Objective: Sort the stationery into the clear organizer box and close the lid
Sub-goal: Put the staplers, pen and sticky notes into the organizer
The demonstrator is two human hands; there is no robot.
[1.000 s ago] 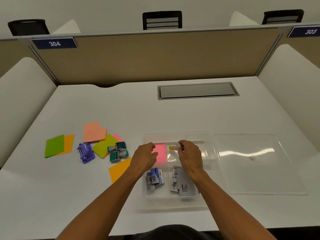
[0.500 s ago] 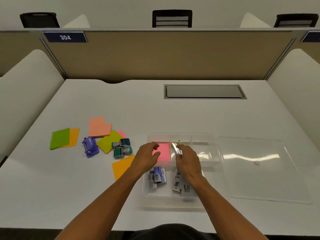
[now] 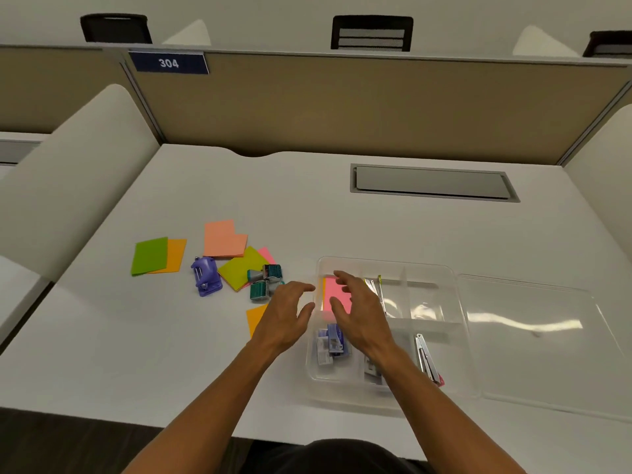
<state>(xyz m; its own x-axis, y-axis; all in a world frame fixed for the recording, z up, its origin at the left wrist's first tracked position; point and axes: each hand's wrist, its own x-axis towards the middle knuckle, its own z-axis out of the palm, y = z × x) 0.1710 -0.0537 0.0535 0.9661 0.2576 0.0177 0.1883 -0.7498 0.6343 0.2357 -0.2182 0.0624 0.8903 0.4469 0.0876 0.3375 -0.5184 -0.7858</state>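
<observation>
Fingers of both hands are lying loose and spread, holding nothing: the left hand (image 3: 289,311) is hovering over the table just outside the box's left wall, the right hand (image 3: 355,302) is hanging over the pink notes (image 3: 337,293) in the far-left compartment of the clear box (image 3: 458,340). Lid (image 3: 540,333) is lying open flat to the right. Already sitting in the box: small blue boxes (image 3: 333,340) near-left, a stapler (image 3: 427,359) near-right, a thin metal piece (image 3: 374,289) against the divider. Waiting outside, to the left: stamps (image 3: 265,280), a purple punch (image 3: 205,275), yellow-green notes (image 3: 237,268), salmon notes (image 3: 224,239), green and orange sheets (image 3: 157,256), an orange sheet (image 3: 256,318) partly under the left wrist. Likely risks: a left-hand sweep is apt to be scattering the loose sheets or knocking the stamps; the light box is apt to be sliding if bumped; anything standing proud of the rim, the metal piece perhaps, looks likely to be blocking the lid.
</observation>
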